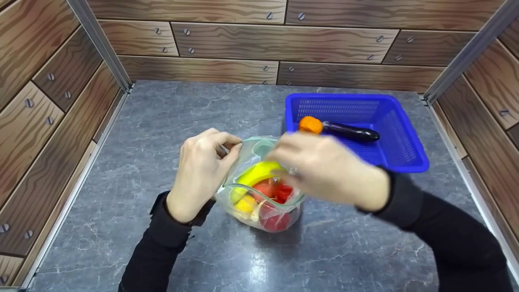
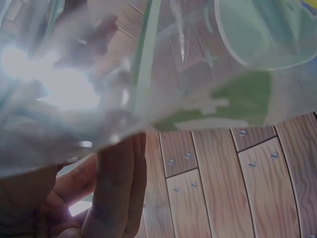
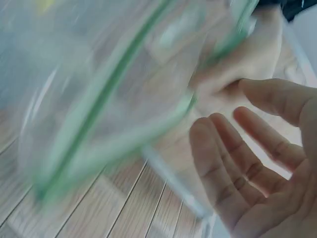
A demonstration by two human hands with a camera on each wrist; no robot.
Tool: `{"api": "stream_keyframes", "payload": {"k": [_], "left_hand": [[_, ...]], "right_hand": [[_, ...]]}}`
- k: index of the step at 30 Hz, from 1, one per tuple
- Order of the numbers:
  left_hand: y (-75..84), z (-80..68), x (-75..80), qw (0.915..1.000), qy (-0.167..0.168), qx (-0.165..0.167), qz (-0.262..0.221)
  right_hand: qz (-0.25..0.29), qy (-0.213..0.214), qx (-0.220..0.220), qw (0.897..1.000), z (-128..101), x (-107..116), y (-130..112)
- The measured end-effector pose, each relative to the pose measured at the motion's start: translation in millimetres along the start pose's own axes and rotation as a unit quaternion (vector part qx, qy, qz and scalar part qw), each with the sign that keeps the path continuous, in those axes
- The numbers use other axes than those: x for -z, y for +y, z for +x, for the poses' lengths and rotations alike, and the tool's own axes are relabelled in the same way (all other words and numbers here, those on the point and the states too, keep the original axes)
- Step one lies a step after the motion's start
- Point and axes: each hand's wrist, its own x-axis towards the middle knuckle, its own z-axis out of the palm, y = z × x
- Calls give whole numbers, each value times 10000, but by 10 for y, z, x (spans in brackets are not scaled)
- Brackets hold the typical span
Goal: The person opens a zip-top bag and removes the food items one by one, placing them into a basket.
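A clear plastic zip bag [image 1: 243, 185] with green seal strips stands upright, its mouth spread apart. Inside lie a yellow banana [image 1: 257, 172], a smaller yellow fruit [image 1: 246, 205], a dark red round fruit [image 1: 275, 219] and a bright red piece [image 1: 283, 191]. My left hand [image 1: 202, 166] pinches the bag's rim at the left corner between thumb and forefinger. Blurred by motion, my right hand [image 1: 324, 168] is over the right side of the mouth and hides part of it. In the right wrist view its fingers [image 3: 215, 168] are spread with nothing between them, beside the green seal strip [image 3: 101, 96].
A blue plastic basket [image 1: 405, 134] stands behind and to the right of the bag. It holds a dark eggplant [image 1: 352, 132] and an orange vegetable [image 1: 311, 124]. Wood-patterned walls [image 1: 227, 40] with metal corner posts enclose the grey marbled table [image 1: 178, 109].
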Motion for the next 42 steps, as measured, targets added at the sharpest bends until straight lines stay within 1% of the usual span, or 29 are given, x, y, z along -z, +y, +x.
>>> {"api": "stream_keyframes", "payload": {"k": [3, 6, 9, 12, 14, 16, 18, 20, 24, 27, 29, 33, 36, 39, 42], "left_hand": [[2, 2, -1, 10000, -5, 12, -20], [11, 0, -2, 10000, -27, 72, -55], [19, -5, -1, 9999, -54, 129, -68], [19, -10, -7, 9999, -83, 121, -52], [19, -11, -14, 9998, -121, 118, -47], [20, -12, -24, 9998, -162, 104, -49], [23, -13, -30, 9997, -193, 97, -59], [26, -15, -34, 9998, -200, 67, -53], [23, -17, -40, 9998, -211, 6, -47], [6, -19, -52, 9997, -230, -13, -22], [-5, -20, -58, 9997, -241, 1, -16], [-16, -19, -58, 9997, -234, 52, -35], [-21, -9, -52, 9998, -173, 65, -64], [-23, 1, -42, 9999, -89, 100, -86], [-33, 10, -39, 9999, -41, 139, -94]], "right_hand": [[-435, -553, -7, 9975, 28, -181, -148], [-764, -1199, -164, 9897, 57, -371, -179], [-901, -1786, -314, 9793, 87, -564, -119], [-955, -2329, -367, 9671, 81, -722, -24], [-922, -2609, -415, 9601, 51, -802, 37], [-969, -2801, -446, 9540, 10, -869, 87], [-1181, -2843, -412, 9505, -25, -946, 126], [-1583, -2779, -259, 9471, -47, -1029, 154], [-2329, -2762, -106, 9324, -67, -1166, 183], [-2596, -2819, -137, 9236, -82, -1240, 198], [-2744, -2792, -56, 9202, -91, -1282, 215], [-2928, -2508, 74, 9227, -75, -1346, 270], [-2926, -2417, 19, 9252, -27, -1377, 308], [-2865, -2608, -124, 9218, 41, -1404, 327], [-2649, -2769, -392, 9228, 100, -1435, 345]]}}
